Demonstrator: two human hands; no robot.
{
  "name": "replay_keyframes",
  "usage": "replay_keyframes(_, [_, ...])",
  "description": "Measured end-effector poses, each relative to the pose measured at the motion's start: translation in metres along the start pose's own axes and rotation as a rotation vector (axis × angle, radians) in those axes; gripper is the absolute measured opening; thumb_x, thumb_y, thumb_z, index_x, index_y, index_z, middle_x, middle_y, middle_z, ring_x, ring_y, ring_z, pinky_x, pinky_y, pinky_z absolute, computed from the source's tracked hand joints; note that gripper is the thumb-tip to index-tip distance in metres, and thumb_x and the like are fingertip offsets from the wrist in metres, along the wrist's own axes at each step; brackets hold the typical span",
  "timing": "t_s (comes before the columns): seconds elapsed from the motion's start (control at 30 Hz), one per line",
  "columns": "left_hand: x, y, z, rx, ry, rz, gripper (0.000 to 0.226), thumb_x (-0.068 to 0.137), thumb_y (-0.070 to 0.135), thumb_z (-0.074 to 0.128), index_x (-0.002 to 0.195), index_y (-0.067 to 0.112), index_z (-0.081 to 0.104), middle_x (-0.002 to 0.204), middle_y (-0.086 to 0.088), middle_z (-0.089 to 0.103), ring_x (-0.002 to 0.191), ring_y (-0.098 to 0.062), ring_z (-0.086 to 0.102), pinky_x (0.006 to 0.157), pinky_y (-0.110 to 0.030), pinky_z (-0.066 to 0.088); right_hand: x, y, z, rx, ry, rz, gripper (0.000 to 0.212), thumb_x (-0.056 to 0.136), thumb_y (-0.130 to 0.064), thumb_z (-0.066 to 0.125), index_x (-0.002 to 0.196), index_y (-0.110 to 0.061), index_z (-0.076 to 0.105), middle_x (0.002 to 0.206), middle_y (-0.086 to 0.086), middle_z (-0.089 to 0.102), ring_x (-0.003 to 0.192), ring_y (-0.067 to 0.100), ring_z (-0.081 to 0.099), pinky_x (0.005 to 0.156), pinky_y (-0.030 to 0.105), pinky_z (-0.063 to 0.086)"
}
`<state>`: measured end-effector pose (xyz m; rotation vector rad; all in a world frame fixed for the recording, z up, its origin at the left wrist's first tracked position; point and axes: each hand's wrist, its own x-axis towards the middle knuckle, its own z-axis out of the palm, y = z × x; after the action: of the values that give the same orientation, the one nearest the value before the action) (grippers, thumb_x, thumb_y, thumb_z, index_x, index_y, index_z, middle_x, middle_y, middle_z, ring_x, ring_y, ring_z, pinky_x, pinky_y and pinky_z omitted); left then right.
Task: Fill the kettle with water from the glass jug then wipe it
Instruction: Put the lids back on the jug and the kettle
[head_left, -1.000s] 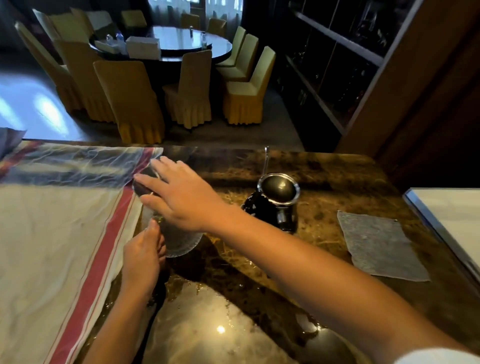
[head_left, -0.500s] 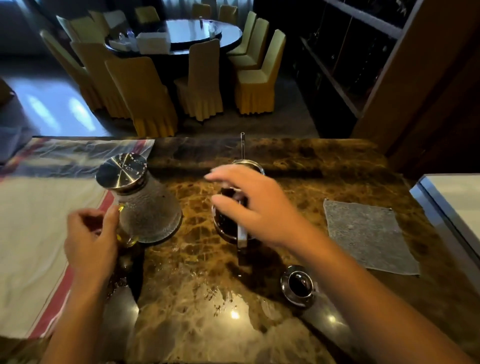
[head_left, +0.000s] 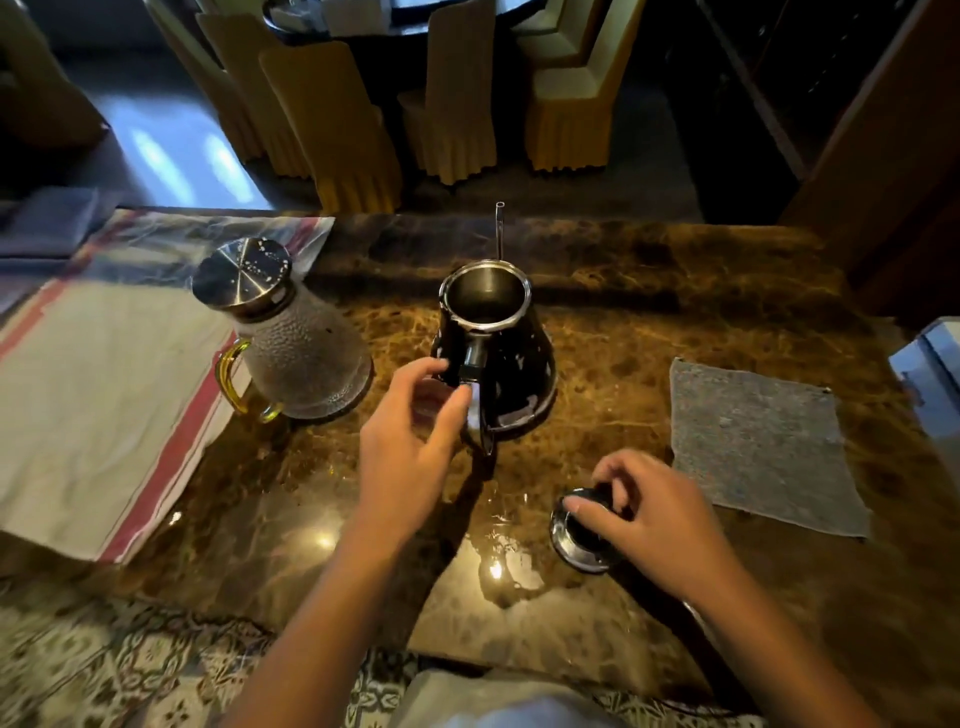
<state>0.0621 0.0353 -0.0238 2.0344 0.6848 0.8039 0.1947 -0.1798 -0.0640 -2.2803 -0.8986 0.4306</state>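
A: Item one, the kettle (head_left: 496, 358)?
B: Black body, steel rim, mouth uncovered. Stands upright mid-surface, thin spout pointing toward the far edge. Handle faces the person.

A: Left hand (head_left: 410, 431)?
B: At the kettle's handle. Its fingers (head_left: 457, 402) are curled beside the handle and touching it; whether they grip it fully I cannot tell.

A: Right hand (head_left: 649, 509)?
B: Near the front right. Its fingers are bent over the kettle lid (head_left: 576, 540), holding it from above. The lid lies on the surface, apart from the kettle.

A: Glass jug (head_left: 296, 348)?
B: Textured glass, amber handle (head_left: 231, 379), steel cap on. Upright, left of the kettle, standing at the edge of the striped cloth (head_left: 104, 395). A narrow gap separates jug and kettle.

A: Wiping item?
B: Grey cloth (head_left: 753, 441), flat, right of the kettle, well apart from it, with bare marble between.

A: Surface (head_left: 623, 291) and its limits?
B: Brown marble, glossy. Far edge runs behind the spout; beyond it, yellow-covered chairs (head_left: 332, 119). The striped cloth covers the left part. A pale tray-like object (head_left: 930, 374) sits at the right edge, cut off by the picture.

A: Open room?
B: Bare marble between the two forearms at the front, and a strip behind kettle and jug along the far edge.
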Motion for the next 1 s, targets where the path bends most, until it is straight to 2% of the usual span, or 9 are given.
replay_keyframes(0.07, [0.001, 0.001, 0.007, -0.018, -0.037, -0.020, 0.036, 0.098, 0.035, 0.065, 0.132, 0.025, 0.059, 0.106, 0.015, 0.068, 0.101, 0.004, 0.066, 0.084, -0.008, 0.049, -0.007, 0.002, 0.010, -0.012, -0.041, 0.000, 0.036, 0.077, -0.066, 0.075, 0.087, -0.037, 0.055, 0.075, -0.012, 0.054, 0.069, 0.003, 0.055, 0.058, 0.022, 0.036])
replay_keyframes(0.13, [0.002, 0.002, 0.011, -0.041, -0.053, -0.027, 0.039, 0.099, 0.033, 0.066, 0.136, 0.024, 0.058, 0.105, 0.014, 0.070, 0.102, 0.003, 0.067, 0.085, -0.007, 0.048, -0.010, 0.003, 0.019, -0.035, -0.034, -0.014, 0.036, 0.079, -0.061, 0.077, 0.085, -0.035, 0.054, 0.076, -0.014, 0.054, 0.069, 0.002, 0.054, 0.057, 0.023, 0.035])
replay_keyframes(0.23, [0.001, 0.003, 0.013, -0.079, -0.047, -0.052, 0.043, 0.099, 0.029, 0.068, 0.139, 0.023, 0.056, 0.100, 0.015, 0.068, 0.101, 0.006, 0.066, 0.083, -0.008, 0.050, -0.009, 0.006, 0.026, -0.054, -0.003, 0.007, 0.031, 0.083, -0.053, 0.076, 0.084, -0.036, 0.050, 0.071, -0.013, 0.052, 0.066, 0.004, 0.054, 0.058, 0.032, 0.044])
replay_keyframes(0.33, [0.000, 0.002, 0.015, -0.117, -0.064, -0.018, 0.044, 0.099, 0.025, 0.070, 0.140, 0.024, 0.053, 0.099, 0.011, 0.069, 0.101, -0.002, 0.069, 0.085, -0.016, 0.055, -0.008, 0.009, 0.028, -0.067, 0.000, 0.050, 0.033, 0.086, -0.048, 0.075, 0.083, -0.037, 0.044, 0.068, -0.007, 0.055, 0.065, 0.007, 0.057, 0.061, 0.040, 0.052])
replay_keyframes(0.43, [0.001, -0.001, 0.016, -0.164, -0.105, 0.020, 0.040, 0.102, 0.020, 0.064, 0.138, 0.027, 0.051, 0.098, 0.005, 0.072, 0.097, -0.009, 0.073, 0.087, -0.022, 0.058, -0.010, 0.009, 0.029, -0.064, 0.038, 0.043, 0.037, 0.084, -0.044, 0.078, 0.078, -0.032, 0.044, 0.066, -0.007, 0.058, 0.065, 0.008, 0.059, 0.060, 0.037, 0.049])
replay_keyframes(0.53, [0.003, -0.005, 0.016, -0.205, -0.154, 0.022, 0.039, 0.104, 0.019, 0.059, 0.140, 0.030, 0.046, 0.098, 0.001, 0.073, 0.097, -0.007, 0.074, 0.087, -0.018, 0.056, -0.009, 0.009, 0.029, -0.094, 0.051, 0.065, 0.039, 0.081, -0.043, 0.081, 0.070, -0.026, 0.048, 0.067, -0.007, 0.060, 0.065, 0.007, 0.058, 0.058, 0.032, 0.043])
replay_keyframes(0.77, [0.008, -0.013, 0.016, -0.073, -0.192, 0.136, 0.036, 0.108, 0.020, 0.051, 0.143, 0.022, 0.045, 0.087, 0.004, 0.070, 0.085, -0.004, 0.070, 0.074, -0.010, 0.050, -0.010, 0.011, 0.033, -0.140, 0.058, 0.056, 0.043, 0.081, -0.044, 0.082, 0.061, -0.025, 0.049, 0.068, -0.007, 0.054, 0.063, 0.004, 0.053, 0.053, 0.023, 0.029])
replay_keyframes(0.9, [0.010, -0.018, 0.017, -0.081, -0.208, 0.153, 0.034, 0.109, 0.023, 0.048, 0.140, 0.035, 0.042, 0.082, 0.005, 0.069, 0.082, -0.009, 0.071, 0.076, -0.022, 0.055, -0.011, 0.008, 0.033, -0.154, 0.052, 0.069, 0.043, 0.084, -0.045, 0.079, 0.061, -0.025, 0.048, 0.071, -0.008, 0.055, 0.063, 0.004, 0.053, 0.053, 0.023, 0.028])
replay_keyframes(1.0, [0.012, -0.021, 0.016, -0.088, -0.213, 0.168, 0.033, 0.109, 0.023, 0.049, 0.138, 0.035, 0.042, 0.080, 0.005, 0.070, 0.081, -0.008, 0.071, 0.076, -0.018, 0.053, -0.011, 0.008, 0.030, -0.119, 0.064, 0.067, 0.042, 0.082, -0.042, 0.081, 0.060, -0.025, 0.050, 0.071, -0.008, 0.057, 0.065, 0.005, 0.056, 0.055, 0.026, 0.037])
